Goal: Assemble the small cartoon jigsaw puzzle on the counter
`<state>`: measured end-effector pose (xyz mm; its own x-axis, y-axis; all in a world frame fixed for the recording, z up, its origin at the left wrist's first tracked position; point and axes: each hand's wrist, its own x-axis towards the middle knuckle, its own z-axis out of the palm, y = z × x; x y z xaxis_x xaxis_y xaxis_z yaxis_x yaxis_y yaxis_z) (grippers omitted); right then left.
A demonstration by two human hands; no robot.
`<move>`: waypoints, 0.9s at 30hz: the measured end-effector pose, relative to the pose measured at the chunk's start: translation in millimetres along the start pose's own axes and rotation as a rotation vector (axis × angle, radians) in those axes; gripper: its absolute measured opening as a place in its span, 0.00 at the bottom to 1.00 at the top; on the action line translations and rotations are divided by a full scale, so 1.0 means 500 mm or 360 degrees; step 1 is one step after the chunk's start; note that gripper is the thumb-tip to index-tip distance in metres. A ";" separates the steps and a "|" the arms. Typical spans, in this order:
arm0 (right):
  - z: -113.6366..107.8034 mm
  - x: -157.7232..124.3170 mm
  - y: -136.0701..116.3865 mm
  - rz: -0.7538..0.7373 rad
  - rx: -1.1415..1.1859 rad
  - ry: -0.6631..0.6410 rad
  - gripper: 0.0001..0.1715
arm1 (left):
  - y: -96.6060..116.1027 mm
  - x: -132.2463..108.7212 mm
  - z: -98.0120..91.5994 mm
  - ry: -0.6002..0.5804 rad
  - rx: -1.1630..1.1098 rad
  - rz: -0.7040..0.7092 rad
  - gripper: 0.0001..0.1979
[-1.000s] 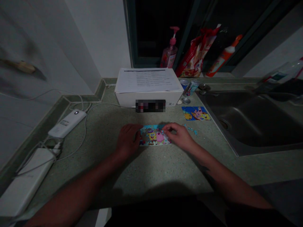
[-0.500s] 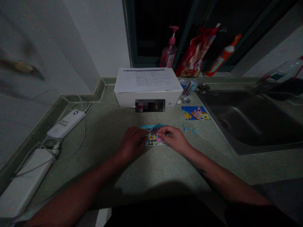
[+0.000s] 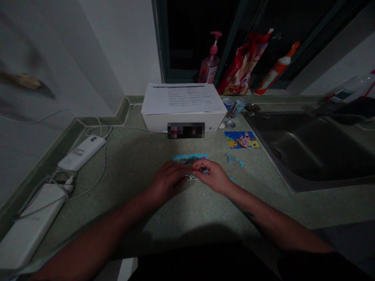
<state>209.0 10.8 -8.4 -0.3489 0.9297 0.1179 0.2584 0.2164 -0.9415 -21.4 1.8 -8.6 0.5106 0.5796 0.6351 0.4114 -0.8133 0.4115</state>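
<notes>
Logging the latest change, we enter our left hand and right hand as drawn closer together, fingertips now meeting over the cartoon jigsaw puzzle. It lies directly beneath both hands, showing mainly along its far edge. Both hands curl downward; we cannot tell whether they grasp a piece. Loose blue fragments sit just beyond the right hand, and a cartoon picture card lies farther ahead, on the speckled green countertop.
</notes>
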 end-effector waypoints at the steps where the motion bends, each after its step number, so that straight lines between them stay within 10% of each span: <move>1: 0.000 0.000 0.000 -0.0005 -0.0001 -0.0004 0.06 | 0.000 0.000 -0.001 -0.0015 -0.0017 0.0010 0.13; 27: 0.010 -0.009 -0.025 -0.0061 -0.0011 0.0003 0.05 | 0.008 0.000 -0.002 0.0159 0.0007 -0.0062 0.09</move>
<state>203.0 2.7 1.2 -0.3571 0.9212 0.1546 0.2509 0.2541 -0.9341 -20.6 -1.4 -6.0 0.4166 0.6025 0.6808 0.4326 -0.7900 0.4344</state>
